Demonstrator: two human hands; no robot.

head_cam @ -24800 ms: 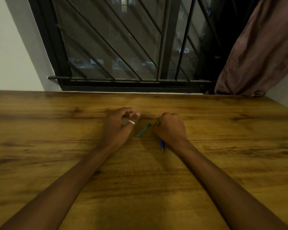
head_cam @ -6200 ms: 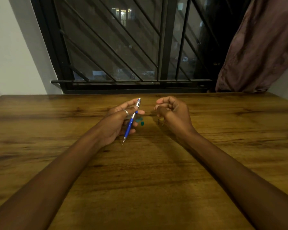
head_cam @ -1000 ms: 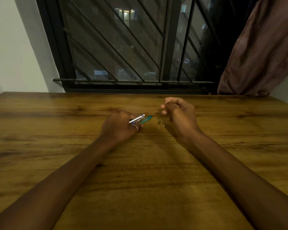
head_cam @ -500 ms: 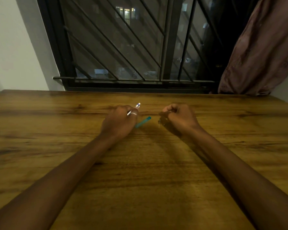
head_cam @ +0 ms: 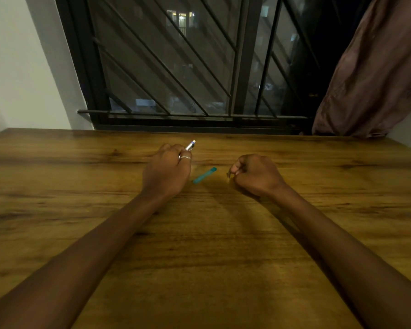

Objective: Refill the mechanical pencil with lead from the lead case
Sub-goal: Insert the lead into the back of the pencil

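Observation:
My left hand (head_cam: 166,170) is closed around the mechanical pencil (head_cam: 190,146); only its silver upper end with a white tip sticks out past the ringed finger, pointing up and away. The teal lead case (head_cam: 204,175) lies flat on the wooden table (head_cam: 199,245) between my two hands, touched by neither. My right hand (head_cam: 256,174) rests on the table to the right of the case, with thumb and forefinger pinched on a small metal piece (head_cam: 229,173), perhaps the pencil's cap. The pencil's blue barrel is hidden inside my left fist.
A barred window (head_cam: 188,67) runs along the table's far edge. A brownish curtain (head_cam: 375,74) hangs at the back right, and a white wall (head_cam: 22,67) stands at the left.
My right hand has come down onto the table and pinched the small metal piece that lay there. My left hand tilted the pencil's end upward and shifted slightly away from the lead case.

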